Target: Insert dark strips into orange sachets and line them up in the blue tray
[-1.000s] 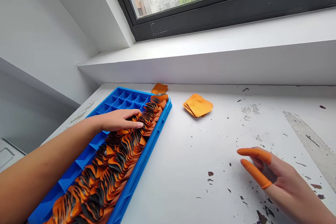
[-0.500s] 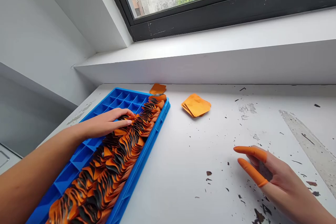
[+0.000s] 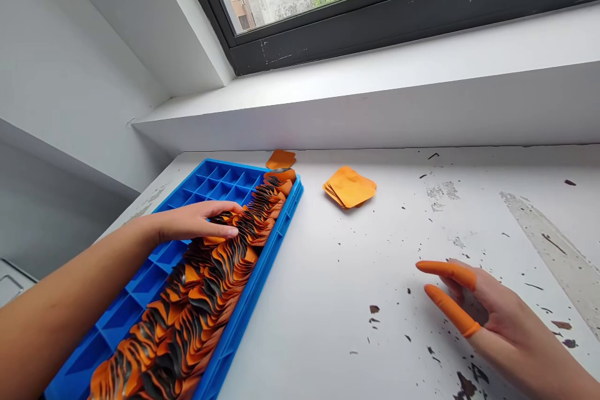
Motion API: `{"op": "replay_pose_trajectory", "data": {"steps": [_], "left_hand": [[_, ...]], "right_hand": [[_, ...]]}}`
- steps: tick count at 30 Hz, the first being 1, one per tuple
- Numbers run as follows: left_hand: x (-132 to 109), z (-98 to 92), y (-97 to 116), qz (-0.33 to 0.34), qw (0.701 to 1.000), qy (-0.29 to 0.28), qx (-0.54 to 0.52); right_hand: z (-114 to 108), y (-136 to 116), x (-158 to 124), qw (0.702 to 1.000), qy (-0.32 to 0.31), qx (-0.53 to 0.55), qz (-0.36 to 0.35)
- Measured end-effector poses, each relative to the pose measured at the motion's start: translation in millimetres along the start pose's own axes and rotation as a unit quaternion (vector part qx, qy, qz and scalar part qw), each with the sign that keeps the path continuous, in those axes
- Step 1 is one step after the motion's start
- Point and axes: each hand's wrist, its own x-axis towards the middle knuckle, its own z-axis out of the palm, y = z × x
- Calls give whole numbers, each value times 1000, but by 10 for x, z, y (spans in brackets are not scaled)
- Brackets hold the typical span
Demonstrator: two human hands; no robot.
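Observation:
My left hand (image 3: 210,220) reaches over the blue compartment tray (image 3: 267,275), thumb and fingers apart, touching the packed orange and black wavy pieces (image 3: 210,275). Whether a piece is between its fingertips is hard to make out, but the fingers are spread around the row. Over the white tabletop on the right is my right hand (image 3: 482,312), with orange finger covers on thumb and index finger. Those two fingers are apart, with nothing between them. A small stack of orange square sheets (image 3: 349,187) lies right of the tray's far corner.
Another orange piece (image 3: 280,159) lies behind the tray's far end. Dark flakes and worn patches mark the white tabletop (image 3: 319,312). A white ledge (image 3: 375,87) and a dark window frame (image 3: 337,22) run along the back.
The thumb of my left hand has moved slightly down and away from its fingers. My right hand is almost unchanged. The view has shifted slightly.

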Motion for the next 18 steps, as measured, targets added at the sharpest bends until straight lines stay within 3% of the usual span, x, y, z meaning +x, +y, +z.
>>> {"op": "replay_pose_trajectory", "data": {"steps": [2, 6, 12, 18], "left_hand": [[23, 16, 56, 12, 1000, 3, 3], [48, 28, 163, 40, 998, -48, -25], [42, 41, 174, 29, 999, -29, -2], [-25, 122, 156, 44, 991, 74, 107]], "right_hand": [[2, -19, 6, 1000, 5, 2, -16], [11, -45, 18, 999, 13, -2, -39], [4, -52, 23, 999, 3, -3, -39], [24, -38, 35, 999, 6, -6, -41]]}}
